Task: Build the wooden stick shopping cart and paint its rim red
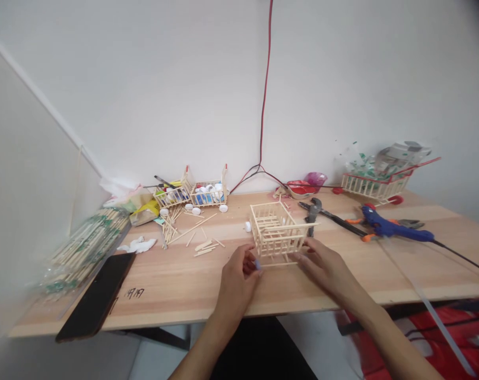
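A small cart made of wooden sticks (277, 248), with an open basket top, stands on the table in front of me. One white wheel (248, 227) shows at its far left side. My left hand (239, 279) is at the cart's near left corner, its fingers curled around a small bluish round piece (257, 264) that looks like a bottle cap. At the near right corner, my right hand (328, 266) grips the cart's lower frame between thumb and fingers. The fingertips of the right hand are partly hidden behind the sticks.
Pliers (330, 216) and a blue glue gun (398, 228) lie to the right. Behind them stands a red-trimmed stick cart (376, 184). Two smaller carts (208, 194) and loose sticks (203, 247) are at back left. Bagged sticks (89, 245) and a black phone (99, 295) lie far left.
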Action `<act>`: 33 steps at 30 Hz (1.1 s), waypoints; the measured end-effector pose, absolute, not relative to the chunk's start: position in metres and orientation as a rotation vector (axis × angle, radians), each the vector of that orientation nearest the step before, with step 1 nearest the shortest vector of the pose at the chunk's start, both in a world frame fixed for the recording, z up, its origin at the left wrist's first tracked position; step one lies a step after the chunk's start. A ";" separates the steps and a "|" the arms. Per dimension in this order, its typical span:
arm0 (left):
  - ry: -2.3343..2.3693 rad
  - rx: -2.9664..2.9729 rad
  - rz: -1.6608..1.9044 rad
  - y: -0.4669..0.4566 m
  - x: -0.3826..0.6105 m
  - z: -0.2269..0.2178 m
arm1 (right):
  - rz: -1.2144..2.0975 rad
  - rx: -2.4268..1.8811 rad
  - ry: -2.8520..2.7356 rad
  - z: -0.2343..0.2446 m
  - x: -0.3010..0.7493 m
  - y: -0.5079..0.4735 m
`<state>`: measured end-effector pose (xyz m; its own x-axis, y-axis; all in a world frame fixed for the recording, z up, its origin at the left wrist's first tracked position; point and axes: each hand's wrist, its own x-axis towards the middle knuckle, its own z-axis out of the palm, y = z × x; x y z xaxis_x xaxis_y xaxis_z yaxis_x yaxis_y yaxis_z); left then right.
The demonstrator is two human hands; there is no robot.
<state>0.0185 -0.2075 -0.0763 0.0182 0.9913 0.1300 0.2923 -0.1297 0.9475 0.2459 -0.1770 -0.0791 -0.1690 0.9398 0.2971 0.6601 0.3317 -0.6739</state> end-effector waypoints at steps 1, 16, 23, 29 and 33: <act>1.364 1.532 1.148 -0.208 0.019 -0.076 | 0.530 -1.409 -1.912 -0.080 0.246 -0.177; 1.407 1.511 1.209 -0.202 0.038 -0.071 | 0.546 -1.456 -1.849 -0.078 0.246 -0.165; 1.448 1.460 1.360 -0.200 0.032 -0.056 | 0.463 -1.501 -1.700 -0.091 0.257 -0.169; 1.399 1.582 1.380 -0.191 0.035 -0.049 | 0.473 -1.465 -1.624 -0.095 0.253 -0.164; 1.420 1.576 1.351 -0.189 0.038 -0.049 | 0.508 -1.460 -1.606 -0.096 0.251 -0.162</act>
